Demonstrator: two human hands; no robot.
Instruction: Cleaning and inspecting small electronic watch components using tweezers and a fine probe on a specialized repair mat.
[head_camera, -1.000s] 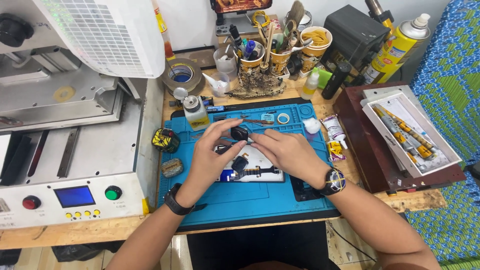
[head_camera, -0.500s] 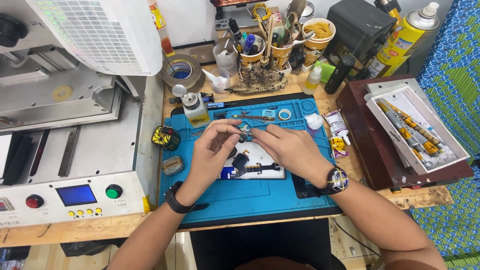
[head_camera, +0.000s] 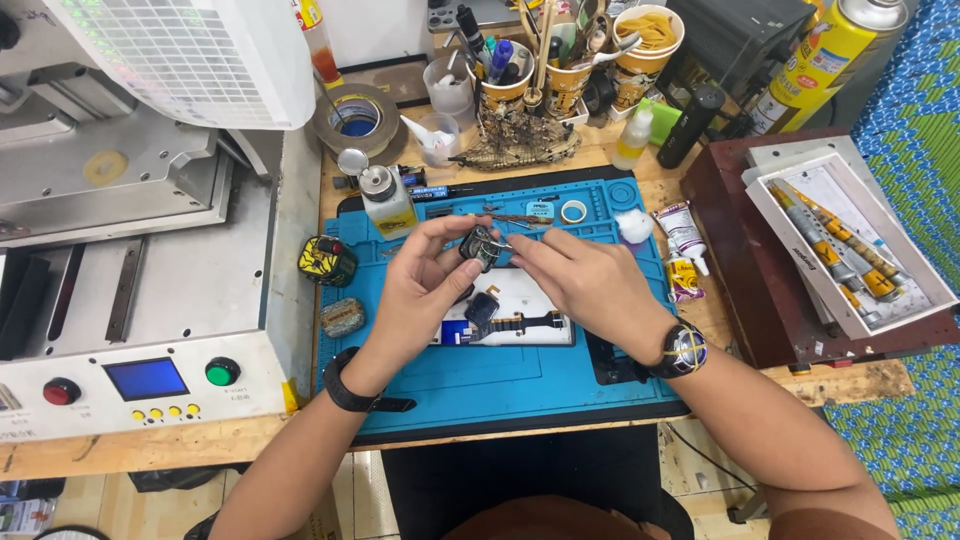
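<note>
My left hand (head_camera: 425, 285) pinches a small dark electronic part (head_camera: 480, 245) between thumb and fingers, raised a little over the blue work mat (head_camera: 520, 385). My right hand (head_camera: 585, 285) meets it from the right and holds thin tweezers (head_camera: 505, 243) whose tip touches the part. Under both hands lies an opened phone assembly (head_camera: 510, 320) with a white panel and a dark flex cable. Each wrist wears a dark watch.
A grey machine (head_camera: 140, 300) with coloured buttons fills the left side. Behind the mat stand a small bottle (head_camera: 385, 200), a tape roll (head_camera: 350, 118), cups of tools (head_camera: 545, 70) and a spray can (head_camera: 830, 60). A tray of tubes (head_camera: 840, 245) sits at right.
Both hands have lifted the small part a bit higher and farther from me, and the right hand's tweezers have closed in on it. The camera view has tilted slightly.
</note>
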